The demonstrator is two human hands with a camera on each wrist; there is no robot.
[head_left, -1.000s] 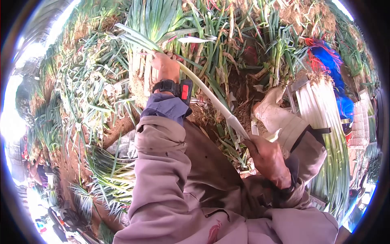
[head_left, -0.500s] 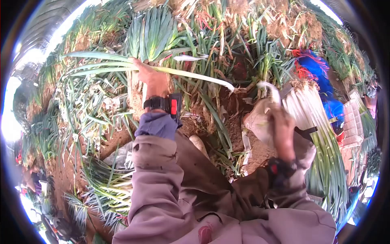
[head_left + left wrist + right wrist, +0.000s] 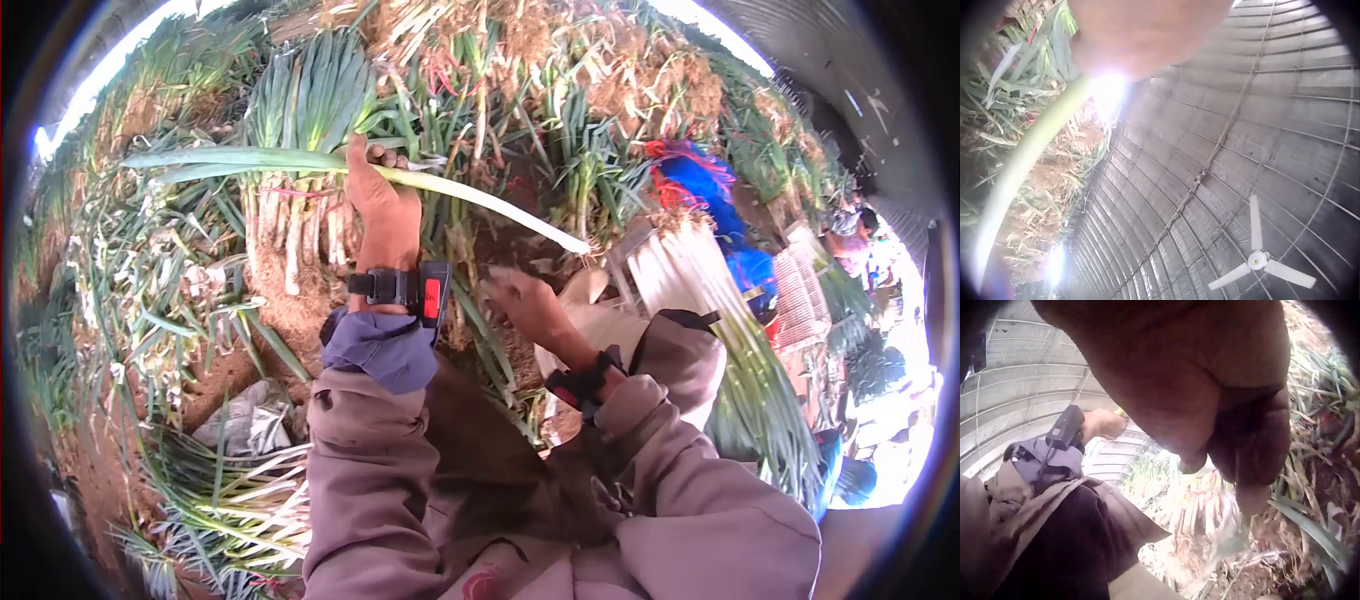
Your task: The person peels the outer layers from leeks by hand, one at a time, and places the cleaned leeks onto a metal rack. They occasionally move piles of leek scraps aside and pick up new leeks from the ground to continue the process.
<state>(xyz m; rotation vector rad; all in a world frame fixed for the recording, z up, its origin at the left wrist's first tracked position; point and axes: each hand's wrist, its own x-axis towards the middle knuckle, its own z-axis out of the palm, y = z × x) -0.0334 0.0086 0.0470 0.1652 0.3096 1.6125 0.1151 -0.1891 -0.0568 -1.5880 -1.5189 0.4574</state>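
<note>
My left hand (image 3: 385, 205) grips one long green onion (image 3: 480, 196) near its middle. The green leaves point left and the white root end points right, above my other hand. In the left wrist view the pale stalk (image 3: 1029, 147) curves down from the hand (image 3: 1141, 37). Below the root end is my right hand (image 3: 535, 315), its fingers loosely bent. In the right wrist view, thumb and fingertips of this hand (image 3: 1210, 406) stand apart, and a blurred pale strip (image 3: 1229, 534) shows just below them; whether it touches them is unclear.
A tied bundle of green onions (image 3: 310, 100) stands behind my left hand. Trimmed white onions (image 3: 690, 280) lie at the right beside blue and red strings (image 3: 715, 205) and a pale crate (image 3: 800, 300). Loose onions (image 3: 260, 500) lie lower left, near a grey sack (image 3: 250, 420).
The onion's root end has come away from my right hand and swung up. My right hand rose with a white strip, then moved left below the root end. The view has turned right.
</note>
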